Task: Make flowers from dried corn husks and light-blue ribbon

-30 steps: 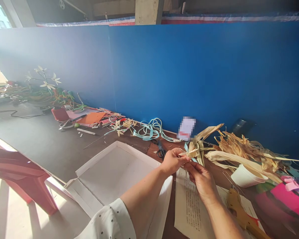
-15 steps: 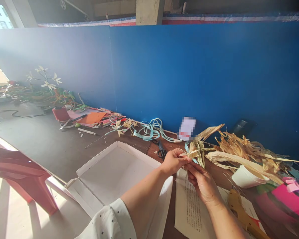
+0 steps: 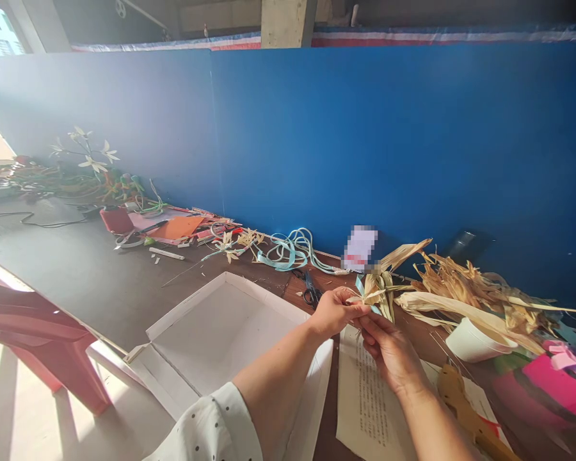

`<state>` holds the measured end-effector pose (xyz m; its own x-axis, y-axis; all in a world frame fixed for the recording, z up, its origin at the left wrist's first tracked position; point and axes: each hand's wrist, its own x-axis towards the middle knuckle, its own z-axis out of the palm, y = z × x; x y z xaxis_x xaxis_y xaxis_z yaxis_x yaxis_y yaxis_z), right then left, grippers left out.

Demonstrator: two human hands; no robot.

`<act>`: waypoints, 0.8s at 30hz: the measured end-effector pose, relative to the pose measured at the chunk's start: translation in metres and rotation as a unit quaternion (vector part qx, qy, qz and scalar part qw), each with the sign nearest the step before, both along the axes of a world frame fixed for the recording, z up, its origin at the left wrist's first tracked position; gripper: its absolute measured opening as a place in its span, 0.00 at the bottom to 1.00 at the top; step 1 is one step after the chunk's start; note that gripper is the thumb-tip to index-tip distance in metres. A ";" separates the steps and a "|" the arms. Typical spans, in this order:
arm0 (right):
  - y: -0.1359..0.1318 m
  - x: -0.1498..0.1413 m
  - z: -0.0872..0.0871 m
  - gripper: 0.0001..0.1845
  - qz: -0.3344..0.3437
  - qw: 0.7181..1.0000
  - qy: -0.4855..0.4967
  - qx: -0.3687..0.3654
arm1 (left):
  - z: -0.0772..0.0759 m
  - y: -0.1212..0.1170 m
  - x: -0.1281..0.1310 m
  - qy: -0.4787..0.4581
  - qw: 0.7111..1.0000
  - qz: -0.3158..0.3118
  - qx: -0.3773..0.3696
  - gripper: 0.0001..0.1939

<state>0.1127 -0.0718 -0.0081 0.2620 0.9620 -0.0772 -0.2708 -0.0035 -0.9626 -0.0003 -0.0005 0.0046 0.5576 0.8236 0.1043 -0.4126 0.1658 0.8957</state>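
Location type: craft workshop area in a partly open building. Indicators: a long table (image 3: 96, 262) carries tools and making materials. Tools: scissors (image 3: 311, 291) and a glue gun (image 3: 454, 390). Materials: dried husks (image 3: 461, 282), light-blue cord (image 3: 292, 246) and orange paper (image 3: 182, 228). Pale flowers (image 3: 93, 164) stand towards the far left end; a flower stem (image 3: 228, 246) lies mid-table, near a strip of scraps. A blue panel (image 3: 388, 141) lines the rear edge. Above it: concrete pillar (image 3: 284, 22) and striped sheeting (image 3: 230, 42). Daylight enters at left. Seating: red plastic seat (image 3: 33, 320).
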 end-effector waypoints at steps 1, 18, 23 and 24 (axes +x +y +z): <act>0.000 0.001 -0.002 0.16 -0.011 1.000 -0.025 -0.002 | -0.001 0.000 0.000 0.007 1.000 0.008 0.007 0.25; -0.003 -0.002 0.002 0.21 -0.116 0.954 -0.276 0.000 | -0.001 0.002 0.000 0.035 0.994 0.053 0.092 0.19; -0.003 -0.004 0.003 0.22 -0.110 0.961 -0.253 -0.013 | 0.003 0.000 -0.001 0.046 0.985 0.106 0.127 0.15; -0.003 -0.004 0.003 0.22 -0.112 0.961 -0.253 -0.017 | 0.003 0.000 -0.001 0.044 0.985 0.106 0.130 0.15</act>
